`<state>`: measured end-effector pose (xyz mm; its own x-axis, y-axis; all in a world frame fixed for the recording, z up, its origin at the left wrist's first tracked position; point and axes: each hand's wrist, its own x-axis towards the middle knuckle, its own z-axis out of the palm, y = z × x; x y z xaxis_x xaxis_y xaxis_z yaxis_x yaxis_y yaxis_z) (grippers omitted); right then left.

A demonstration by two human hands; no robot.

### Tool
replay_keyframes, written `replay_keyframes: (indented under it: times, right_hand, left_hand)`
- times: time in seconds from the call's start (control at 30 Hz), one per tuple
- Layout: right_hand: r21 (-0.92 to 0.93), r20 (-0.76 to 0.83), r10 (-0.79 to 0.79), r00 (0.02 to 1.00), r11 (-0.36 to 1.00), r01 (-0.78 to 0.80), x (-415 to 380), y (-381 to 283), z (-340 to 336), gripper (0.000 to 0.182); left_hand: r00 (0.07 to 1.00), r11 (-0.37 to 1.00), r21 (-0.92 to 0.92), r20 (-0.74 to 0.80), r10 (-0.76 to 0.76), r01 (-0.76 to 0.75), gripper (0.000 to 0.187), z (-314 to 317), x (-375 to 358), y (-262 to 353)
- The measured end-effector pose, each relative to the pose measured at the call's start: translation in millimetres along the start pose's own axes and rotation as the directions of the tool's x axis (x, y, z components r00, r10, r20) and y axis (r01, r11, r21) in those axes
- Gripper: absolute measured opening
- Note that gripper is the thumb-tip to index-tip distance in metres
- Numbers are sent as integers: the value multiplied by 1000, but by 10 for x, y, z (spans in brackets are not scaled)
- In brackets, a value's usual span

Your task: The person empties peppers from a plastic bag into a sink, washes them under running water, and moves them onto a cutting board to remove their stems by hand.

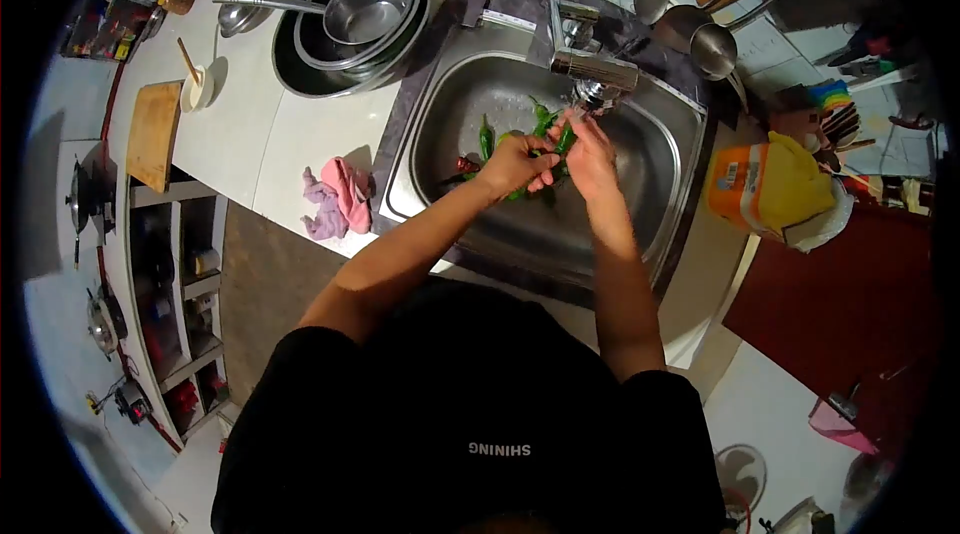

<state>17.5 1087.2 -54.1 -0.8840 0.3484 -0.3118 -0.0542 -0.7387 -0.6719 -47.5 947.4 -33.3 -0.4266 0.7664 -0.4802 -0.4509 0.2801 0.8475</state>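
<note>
Over the steel sink (640, 219), my two hands meet just under the tap (595, 69). A green chili pepper (566, 139) is held upright between them, with my right hand (592, 156) curled along its side. My left hand (515, 164) is closed, thumb and fingers pinching at the pepper's lower end; the exact grip is partly hidden. Another green chili pepper (487, 137) lies in the basin left of my hands, and one more (543, 116) sits behind them. Below my fingers, further green pieces are partly covered. Something dark red (467, 165) lies near my left wrist.
Nested steel basins (350, 64) with a long-handled pan (365, 12) stand left of the sink. Pink and lilac cloths (343, 196) lie at the counter edge. Farther left are a cutting board (154, 137) and a small bowl (197, 89). An orange and yellow container (745, 189) stands right.
</note>
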Motion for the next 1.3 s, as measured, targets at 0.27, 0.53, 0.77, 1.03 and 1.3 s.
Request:
replay_keyframes:
  times: [0.27,0.53,0.77,1.03,1.3]
  right_hand:
    - [1,-282,182,942,982,-189,260,-6,238,16]
    - [77,-91,171,981,983,-164,261,339,-220,32]
    - [-211,14,240,971,950,-232,-145,171,-71,36]
    - [33,-284,222,933,975,-222,-382,206,-1015,27]
    - [-50,-238,207,949,973,-225,-468,120,-998,24]
  left_hand:
    - [989,970,-194,43,-142,148,27,-127,-87,133]
    - [989,582,-806,-145,-12,-111,17,-269,407,26]
    - [831,646,725,-190,522,-240,34,-358,885,-364]
    - [974,428,883,-223,28,190,52,-511,1531,-976]
    - [966,21,990,-144,215,143,28,-347,1787,-917]
